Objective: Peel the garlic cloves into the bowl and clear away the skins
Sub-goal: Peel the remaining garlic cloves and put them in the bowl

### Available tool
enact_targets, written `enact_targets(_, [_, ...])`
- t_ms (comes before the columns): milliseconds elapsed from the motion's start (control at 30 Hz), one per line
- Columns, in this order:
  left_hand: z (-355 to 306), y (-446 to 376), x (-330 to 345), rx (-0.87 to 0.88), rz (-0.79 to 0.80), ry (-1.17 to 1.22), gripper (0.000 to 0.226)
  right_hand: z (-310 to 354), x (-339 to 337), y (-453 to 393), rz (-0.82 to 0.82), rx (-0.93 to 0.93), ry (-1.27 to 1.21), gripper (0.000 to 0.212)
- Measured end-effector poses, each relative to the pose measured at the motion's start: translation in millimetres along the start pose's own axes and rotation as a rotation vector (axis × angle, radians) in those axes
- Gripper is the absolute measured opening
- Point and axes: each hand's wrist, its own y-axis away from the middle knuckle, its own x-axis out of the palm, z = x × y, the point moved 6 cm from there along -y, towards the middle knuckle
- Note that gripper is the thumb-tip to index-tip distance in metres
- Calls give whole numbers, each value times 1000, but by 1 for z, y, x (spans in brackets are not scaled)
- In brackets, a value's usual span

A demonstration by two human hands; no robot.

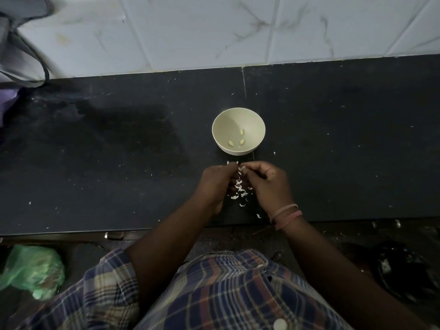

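A pale round bowl point(223, 120) stands on the black counter point(119, 151) and holds three peeled garlic cloves point(242, 132). Just in front of the bowl my left hand point(215, 182) and my right hand point(266, 182) meet fingertip to fingertip. Both pinch one small whitish garlic clove point(242, 169) between them; most of it is hidden by the fingers. A heap of white garlic skins point(240, 191) lies on the counter under and between my hands.
The tiled wall point(238, 32) rises behind the counter. A grey bag point(19, 55) sits at the far left. Below the counter's front edge lie a green plastic bag point(33, 270) at left and a dark round object point(404, 270) at right. Skin flecks dot the counter.
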Motion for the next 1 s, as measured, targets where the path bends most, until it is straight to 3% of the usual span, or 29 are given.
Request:
enact_targets(167, [3, 1, 1, -49, 22, 57, 19, -11, 1, -3, -16, 173, -288, 13])
enact_targets(333, [4, 2, -4, -67, -8, 76, 17, -11, 6, -4, -1, 222, -411, 17])
enact_targets(567, [12, -4, -14, -47, -102, -100, 25, -9, 5, -2, 0, 210, -402, 16])
enact_targets(1000, [10, 0, -2, 4, 18, 162, 15, -6, -3, -2, -59, 127, -164, 14])
